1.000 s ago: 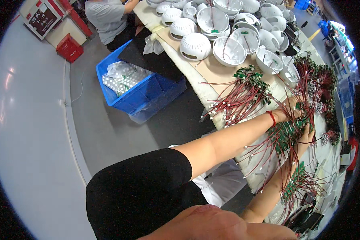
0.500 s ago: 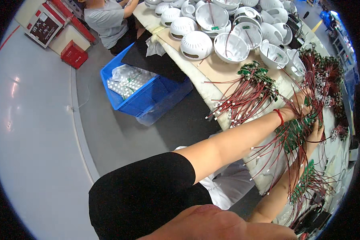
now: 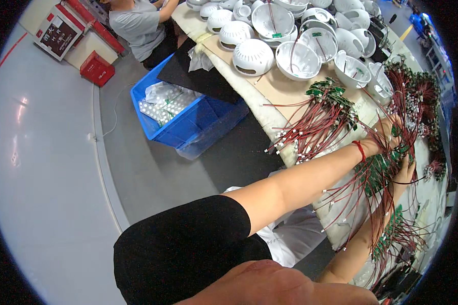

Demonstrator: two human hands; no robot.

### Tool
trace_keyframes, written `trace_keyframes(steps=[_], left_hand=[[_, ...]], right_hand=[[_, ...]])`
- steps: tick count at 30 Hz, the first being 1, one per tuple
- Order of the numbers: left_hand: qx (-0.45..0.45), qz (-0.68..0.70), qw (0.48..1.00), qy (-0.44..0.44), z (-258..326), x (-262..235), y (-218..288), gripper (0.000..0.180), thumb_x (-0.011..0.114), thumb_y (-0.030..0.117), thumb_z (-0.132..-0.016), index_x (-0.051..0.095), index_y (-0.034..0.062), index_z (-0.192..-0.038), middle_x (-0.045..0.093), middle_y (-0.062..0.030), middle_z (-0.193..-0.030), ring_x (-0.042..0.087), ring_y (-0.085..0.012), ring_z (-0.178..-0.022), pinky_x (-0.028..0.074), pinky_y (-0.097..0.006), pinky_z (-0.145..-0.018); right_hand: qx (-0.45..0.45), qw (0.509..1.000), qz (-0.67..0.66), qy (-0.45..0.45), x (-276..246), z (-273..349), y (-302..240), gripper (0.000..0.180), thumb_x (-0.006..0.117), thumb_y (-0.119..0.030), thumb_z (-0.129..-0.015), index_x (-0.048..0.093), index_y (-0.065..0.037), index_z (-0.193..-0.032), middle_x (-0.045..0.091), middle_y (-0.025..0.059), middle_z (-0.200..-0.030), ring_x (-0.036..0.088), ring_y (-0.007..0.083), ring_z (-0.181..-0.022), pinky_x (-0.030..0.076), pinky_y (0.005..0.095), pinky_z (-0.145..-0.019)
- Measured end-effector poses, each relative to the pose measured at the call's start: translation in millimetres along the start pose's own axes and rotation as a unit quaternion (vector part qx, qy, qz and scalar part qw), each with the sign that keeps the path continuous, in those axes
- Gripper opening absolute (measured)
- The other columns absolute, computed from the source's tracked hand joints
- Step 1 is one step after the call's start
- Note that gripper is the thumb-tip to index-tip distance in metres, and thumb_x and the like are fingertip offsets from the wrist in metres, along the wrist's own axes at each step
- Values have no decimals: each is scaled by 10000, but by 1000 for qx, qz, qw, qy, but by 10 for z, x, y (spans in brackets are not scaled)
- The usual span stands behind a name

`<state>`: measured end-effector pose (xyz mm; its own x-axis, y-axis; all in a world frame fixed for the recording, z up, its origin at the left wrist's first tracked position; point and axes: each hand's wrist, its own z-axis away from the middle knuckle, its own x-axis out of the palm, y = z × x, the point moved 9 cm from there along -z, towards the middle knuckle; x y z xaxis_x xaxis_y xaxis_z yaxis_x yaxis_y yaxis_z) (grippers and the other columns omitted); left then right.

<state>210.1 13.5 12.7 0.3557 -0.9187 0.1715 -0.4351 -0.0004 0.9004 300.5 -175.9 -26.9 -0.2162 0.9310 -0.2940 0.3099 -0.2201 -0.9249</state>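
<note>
My left hand [image 3: 385, 134], with a red cord on the wrist, reaches over the right side of the table. Its fingers are closed at a small green circuit board [image 3: 396, 131] with red and black wires. Just nearer, my right hand [image 3: 405, 173] curls against the edge of a bunch of wired circuit boards [image 3: 374, 175], its fingers partly hidden by wires. The loose wires hang across my right forearm and end in small white plugs. Another pile of wired boards [image 3: 331, 99] lies farther left, and more boards [image 3: 392, 229] lie beside my right forearm.
White dome-shaped housings [image 3: 253, 57] crowd the far end of the table [image 3: 269, 114]. A dense row of wired boards [image 3: 427, 101] lines the right side. On the floor at left stands a blue bin [image 3: 183, 124] containing bagged parts. A co-worker in grey [image 3: 137, 28] is beyond it.
My view has shifted slightly, so the scene sits a little farther right and lower. Both hands stay at the wired boards, with only small finger movement.
</note>
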Motion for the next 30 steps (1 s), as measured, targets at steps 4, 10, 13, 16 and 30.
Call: trace_keyframes(steps=[4,10,13,16,30], left_hand=[[-12,32,999,-21,20,141,31,370,648,141,-669,572,107,-1029,632,-83,-869,592,-228,-837,457,-331,-741],[-26,46,998,-21,27,47,-10,394,655,153,-669,566,112,-1051,633,-86,-884,591,-239,-856,455,-341,-755],[-49,80,995,-43,61,124,-34,406,658,159,-669,563,114,-1061,634,-87,-891,591,-244,-866,454,-347,-762],[-91,147,982,-80,77,161,-125,419,661,165,-668,560,116,-1072,635,-89,-898,590,-249,-875,453,-352,-769],[51,-129,971,-193,21,349,82,286,630,139,-726,595,77,-1003,617,-61,-999,566,-192,-937,463,-344,-793]], right_hand=[[32,999,-25,16,-166,82,-32,381,430,-108,-932,405,21,-1290,384,180,-1320,489,207,-1113,400,293,-927],[-19,1000,17,-8,-61,-3,34,376,426,-137,-940,411,38,-1273,405,179,-1297,481,210,-1109,373,293,-939],[-44,998,46,-3,-175,-2,69,380,440,-163,-939,424,31,-1266,432,162,-1265,486,203,-1083,373,297,-933],[-50,998,13,38,-124,78,-179,397,516,-243,-906,477,26,-1195,501,120,-1158,505,188,-1011,395,296,-893],[-44,995,-75,-43,-219,170,-288,352,485,-227,-904,549,10,-1157,559,105,-1163,496,203,-1091,356,307,-961]])
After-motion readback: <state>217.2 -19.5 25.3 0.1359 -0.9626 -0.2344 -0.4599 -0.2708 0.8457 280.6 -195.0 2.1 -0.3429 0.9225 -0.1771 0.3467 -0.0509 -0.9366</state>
